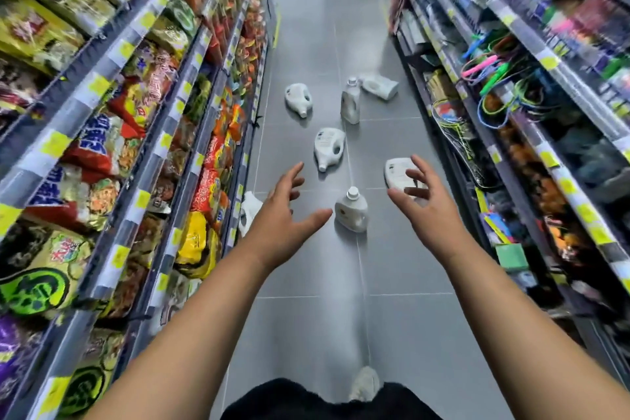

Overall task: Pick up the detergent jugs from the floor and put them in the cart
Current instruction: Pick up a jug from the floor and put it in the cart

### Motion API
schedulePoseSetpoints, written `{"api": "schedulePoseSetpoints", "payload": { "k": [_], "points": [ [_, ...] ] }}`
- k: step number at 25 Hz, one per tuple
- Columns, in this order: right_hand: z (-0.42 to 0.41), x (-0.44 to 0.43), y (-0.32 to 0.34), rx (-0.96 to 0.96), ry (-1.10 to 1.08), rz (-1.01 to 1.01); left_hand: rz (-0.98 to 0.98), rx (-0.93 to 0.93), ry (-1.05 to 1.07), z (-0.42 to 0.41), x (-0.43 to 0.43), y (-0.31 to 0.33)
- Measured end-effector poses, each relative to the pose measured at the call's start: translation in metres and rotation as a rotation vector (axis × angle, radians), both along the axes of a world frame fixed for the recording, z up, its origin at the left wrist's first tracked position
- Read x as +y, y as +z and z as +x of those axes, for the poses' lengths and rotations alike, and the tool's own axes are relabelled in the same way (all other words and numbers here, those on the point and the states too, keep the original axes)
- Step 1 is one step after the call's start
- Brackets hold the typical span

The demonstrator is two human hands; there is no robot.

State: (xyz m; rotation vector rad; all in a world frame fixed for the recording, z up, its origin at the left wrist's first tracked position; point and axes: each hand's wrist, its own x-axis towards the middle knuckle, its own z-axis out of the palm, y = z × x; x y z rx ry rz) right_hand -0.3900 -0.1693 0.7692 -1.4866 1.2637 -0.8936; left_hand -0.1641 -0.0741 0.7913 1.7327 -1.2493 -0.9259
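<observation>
- Both arms reach out over the floor (392, 266). The left grip (286, 211) and the right grip (426, 201) are bare hands with fingers spread, holding nothing.
- The nearest jug (351, 211) stands upright on the floor between the two hands, cap up and not yet touched. It looks like the natural first pick.
- Other jugs are scattered farther up the aisle. A lying jug (397, 174) is partly behind the right grip's fingers. A further jug (250, 211) seems to rest against the base of the left shelf (191, 160), though the left grip hides much of it.
- Hook the upright jug's handle with one hand, steady its base with the other, and keep the cap uppermost.
- The cart is out of view, so find it before lifting.
</observation>
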Motion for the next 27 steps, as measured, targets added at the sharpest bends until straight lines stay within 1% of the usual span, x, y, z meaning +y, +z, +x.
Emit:
{"api": "schedulePoseSetpoints", "payload": {
  "k": [6,13,17,21,24,27],
  "points": [
    [0.022,-0.083,-0.046,0.077,-0.053,0.072,0.02,-0.055,-0.104,0.025,-0.115,-0.033],
    [0.067,-0.199,-0.128,0.171,-0.21,0.219,0.071,-0.077,-0.292,0.07,-0.281,-0.117],
    [0.084,-0.248,-0.164,0.202,-0.307,0.313,0.098,-0.128,-0.418,0.086,-0.361,-0.164],
    [0.084,-0.279,-0.219,0.203,-0.401,0.372,0.17,-0.158,-0.484,0.084,-0.42,-0.227],
    [0.08,-0.293,-0.265,0.217,-0.394,0.447,0.221,-0.191,-0.55,0.075,-0.442,-0.276],
    [0.074,-0.306,-0.304,0.205,-0.372,0.512,0.281,-0.198,-0.53,0.063,-0.454,-0.316]
  ]
}}
